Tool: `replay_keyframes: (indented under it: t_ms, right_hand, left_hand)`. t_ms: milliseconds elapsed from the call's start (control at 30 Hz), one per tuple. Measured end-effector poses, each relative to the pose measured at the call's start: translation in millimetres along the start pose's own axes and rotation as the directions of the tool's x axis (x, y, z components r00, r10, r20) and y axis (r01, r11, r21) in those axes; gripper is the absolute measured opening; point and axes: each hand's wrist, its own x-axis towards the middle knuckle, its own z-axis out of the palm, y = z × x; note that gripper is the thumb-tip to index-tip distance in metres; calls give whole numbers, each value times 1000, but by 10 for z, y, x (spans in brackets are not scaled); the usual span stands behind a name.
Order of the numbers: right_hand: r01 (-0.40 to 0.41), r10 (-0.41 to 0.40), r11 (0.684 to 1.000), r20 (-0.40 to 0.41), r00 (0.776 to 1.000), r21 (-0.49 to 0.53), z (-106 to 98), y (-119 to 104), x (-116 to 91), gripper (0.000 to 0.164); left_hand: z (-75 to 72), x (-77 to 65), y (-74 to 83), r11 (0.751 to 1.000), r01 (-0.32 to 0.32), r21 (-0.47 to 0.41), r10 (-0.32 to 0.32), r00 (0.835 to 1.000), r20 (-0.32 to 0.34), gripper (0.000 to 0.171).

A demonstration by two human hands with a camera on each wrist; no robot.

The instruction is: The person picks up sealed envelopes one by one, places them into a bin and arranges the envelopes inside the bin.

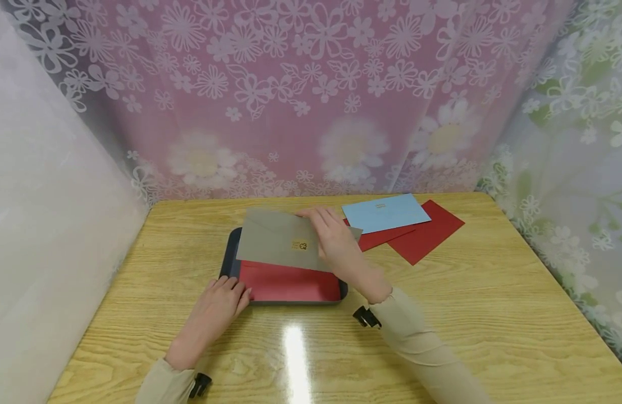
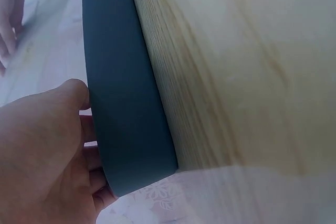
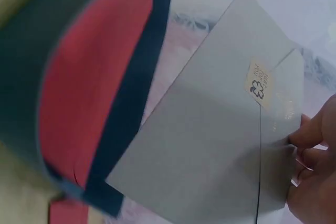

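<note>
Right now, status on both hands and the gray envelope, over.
Left hand grips dark tray. Right hand holds gray envelope, raised. Red paper inside tray.

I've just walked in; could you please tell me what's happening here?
A person's right hand holds up a grey envelope at the far side of a dark tray; the left hand grips the tray's near left corner. Flat red paper lies inside; a blue envelope rests on red pieces to the right.

The wood-grained table (image 1: 472, 331) carries a dark tray (image 1: 231, 252) and flat red papers (image 1: 432, 230).
</note>
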Motion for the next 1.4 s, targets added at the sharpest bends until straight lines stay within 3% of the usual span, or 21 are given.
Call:
replay_keyframes:
  t_ms: [133, 333, 567, 767, 933, 1033, 1233, 1300, 1400]
  right_hand:
    - [-24, 26, 1000, 118, 993, -17, 195, -45, -4, 55]
    - [-35, 62, 995, 293, 954, -99, 359, -7, -79, 59]
    - [-57, 138, 981, 468, 873, -184, 422, 32, -178, 65]
    - [-69, 168, 977, 536, 828, -200, 425, 49, -226, 60]
    - [-118, 207, 975, 571, 795, -190, 390, 74, -246, 45]
    - [-141, 221, 972, 530, 819, -189, 334, 123, -270, 36]
    - [-132, 197, 962, 274, 941, -238, 145, 387, -415, 29]
    - [-148, 207, 953, 213, 955, -263, 54, 514, -492, 30]
    - [-210, 274, 932, 195, 942, -296, -90, 726, -636, 35]
  left_hand:
    - [1, 4, 4, 1000, -10, -3, 10, 1000, -4, 26]
    - [29, 3, -20, 999, -30, 17, 30, 999, -19, 25]
    - [14, -1, -13, 1000, -17, 1, 17, 1000, -2, 24]
    - [34, 4, -26, 999, -47, 12, 47, 998, -43, 24]
    - [32, 8, -31, 999, -52, 6, 52, 997, -53, 26]
    - [30, 7, -35, 999, -50, 5, 50, 997, -54, 26]
    - [37, 2, -43, 999, -53, 3, 53, 996, -65, 23]
    - [35, -2, -40, 999, -52, 2, 52, 996, -67, 23]
    - [43, -9, -48, 999, -52, 1, 52, 997, -65, 23]
